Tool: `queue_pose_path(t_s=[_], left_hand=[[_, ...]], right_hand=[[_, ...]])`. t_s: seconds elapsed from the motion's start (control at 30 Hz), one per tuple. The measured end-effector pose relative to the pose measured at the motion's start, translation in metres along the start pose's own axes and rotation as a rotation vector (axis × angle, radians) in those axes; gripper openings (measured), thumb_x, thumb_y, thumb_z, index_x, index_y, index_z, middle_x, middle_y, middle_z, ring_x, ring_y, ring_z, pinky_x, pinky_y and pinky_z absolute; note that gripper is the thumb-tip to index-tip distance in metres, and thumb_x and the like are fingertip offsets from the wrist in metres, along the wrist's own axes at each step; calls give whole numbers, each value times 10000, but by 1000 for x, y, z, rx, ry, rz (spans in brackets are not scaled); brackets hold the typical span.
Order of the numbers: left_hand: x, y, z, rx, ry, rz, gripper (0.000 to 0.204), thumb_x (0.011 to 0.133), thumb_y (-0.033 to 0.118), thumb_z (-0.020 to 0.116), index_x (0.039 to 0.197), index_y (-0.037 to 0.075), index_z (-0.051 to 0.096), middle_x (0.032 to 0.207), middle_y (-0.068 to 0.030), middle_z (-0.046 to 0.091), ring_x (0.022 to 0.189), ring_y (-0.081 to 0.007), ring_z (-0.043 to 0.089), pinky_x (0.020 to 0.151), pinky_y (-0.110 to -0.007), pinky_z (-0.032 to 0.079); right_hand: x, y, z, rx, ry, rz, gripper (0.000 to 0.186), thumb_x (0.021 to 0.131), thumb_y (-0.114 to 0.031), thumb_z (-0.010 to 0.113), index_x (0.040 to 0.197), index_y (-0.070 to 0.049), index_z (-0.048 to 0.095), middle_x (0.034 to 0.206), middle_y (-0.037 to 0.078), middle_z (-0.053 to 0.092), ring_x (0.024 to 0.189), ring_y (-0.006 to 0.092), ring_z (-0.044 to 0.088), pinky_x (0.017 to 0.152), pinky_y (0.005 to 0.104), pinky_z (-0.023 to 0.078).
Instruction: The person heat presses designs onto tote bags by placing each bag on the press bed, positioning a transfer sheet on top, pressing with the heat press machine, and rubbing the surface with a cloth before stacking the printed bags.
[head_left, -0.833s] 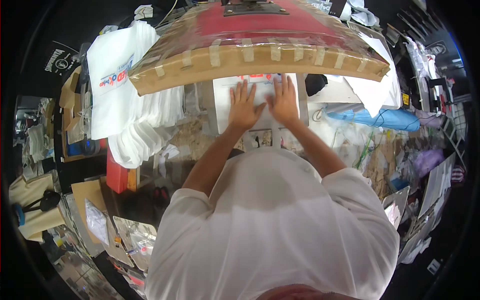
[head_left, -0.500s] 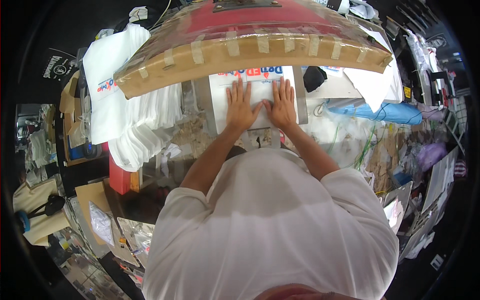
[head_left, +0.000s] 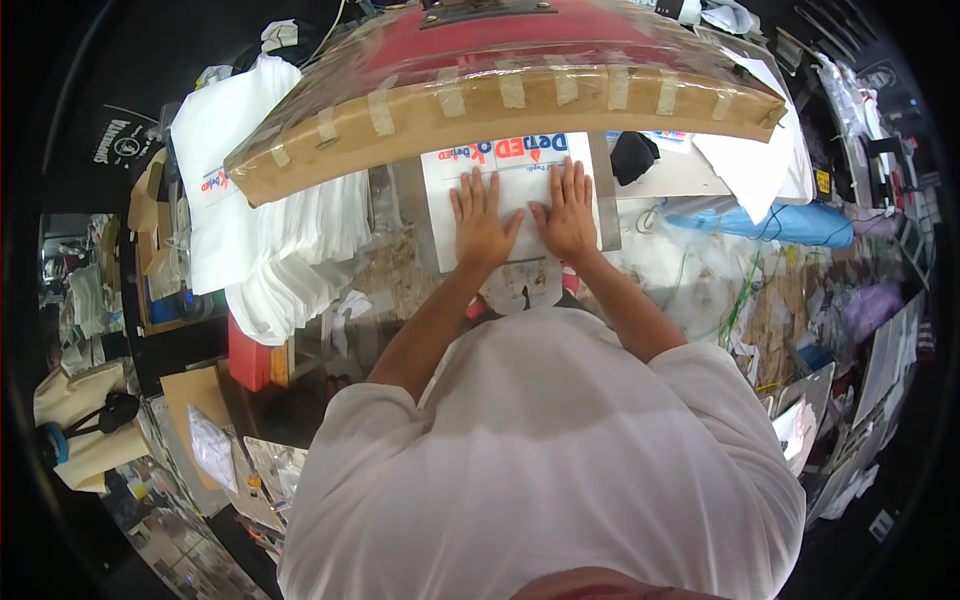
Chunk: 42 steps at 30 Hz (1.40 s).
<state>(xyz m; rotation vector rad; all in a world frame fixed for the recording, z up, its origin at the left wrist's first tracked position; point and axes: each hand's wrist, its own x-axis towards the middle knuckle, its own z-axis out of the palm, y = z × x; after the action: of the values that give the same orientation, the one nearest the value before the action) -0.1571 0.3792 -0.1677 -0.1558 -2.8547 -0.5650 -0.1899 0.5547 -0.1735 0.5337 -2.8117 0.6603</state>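
Both my hands lie flat, fingers spread, on a white cloth piece with a red and blue print (head_left: 510,165). It rests on the grey lower plate (head_left: 608,200) of a heat press. My left hand (head_left: 482,220) presses the cloth's left half and my right hand (head_left: 566,212) its right half, thumbs nearly touching. Just above my fingertips hangs the raised upper plate (head_left: 500,100), red on top, with a brown taped pad along its near edge.
A tall stack of white printed cloth pieces (head_left: 265,220) stands to the left of the press. A blue bundle (head_left: 790,222) and loose white cloth (head_left: 760,165) lie to the right. Boxes, papers and clutter crowd the floor and benches on both sides.
The view has tilted so the press sits lower and nearer. My hands have slid a little toward me over the cloth, and more of its print shows beyond my fingertips.
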Motion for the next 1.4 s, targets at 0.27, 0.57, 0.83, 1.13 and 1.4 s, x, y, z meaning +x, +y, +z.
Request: queue_pose_path(t_s=[0.27,0.57,0.83,1.13,1.4], left_hand=[[0,2,0,-16,38,1,745,890,447,588,1452,17,357,1533,-259,237,1425,-441,203,1151,-579,125],[1,0,-1,-27,43,17,736,892,442,592,1443,10,365,1523,-258,258,1417,-441,217,1151,-577,134],[1,0,0,-20,38,14,720,903,447,576,1447,25,366,1532,-242,254,1423,-430,211,1157,-568,127],[-2,-1,0,-24,52,18,712,901,448,578,1453,50,369,1533,-233,261,1429,-423,205,1157,-574,118],[-1,0,1,-14,38,6,724,893,450,584,1454,48,365,1538,-229,249,1433,-419,196,1160,-571,114]], right_hand=[[0,5,5,24,16,2,775,916,-365,560,1445,107,249,1535,288,199,1436,466,140,1173,539,105],[2,1,0,28,23,5,773,912,-384,560,1432,113,277,1523,306,205,1428,476,154,1165,549,117],[2,0,0,24,55,-1,757,909,-369,575,1425,106,289,1517,292,221,1411,471,181,1161,540,139],[2,-3,-2,14,66,-20,764,904,-368,573,1415,126,293,1497,327,233,1397,499,198,1155,553,154],[1,-3,-4,20,68,-6,766,895,-364,585,1412,124,302,1500,318,236,1398,491,203,1159,547,155]])
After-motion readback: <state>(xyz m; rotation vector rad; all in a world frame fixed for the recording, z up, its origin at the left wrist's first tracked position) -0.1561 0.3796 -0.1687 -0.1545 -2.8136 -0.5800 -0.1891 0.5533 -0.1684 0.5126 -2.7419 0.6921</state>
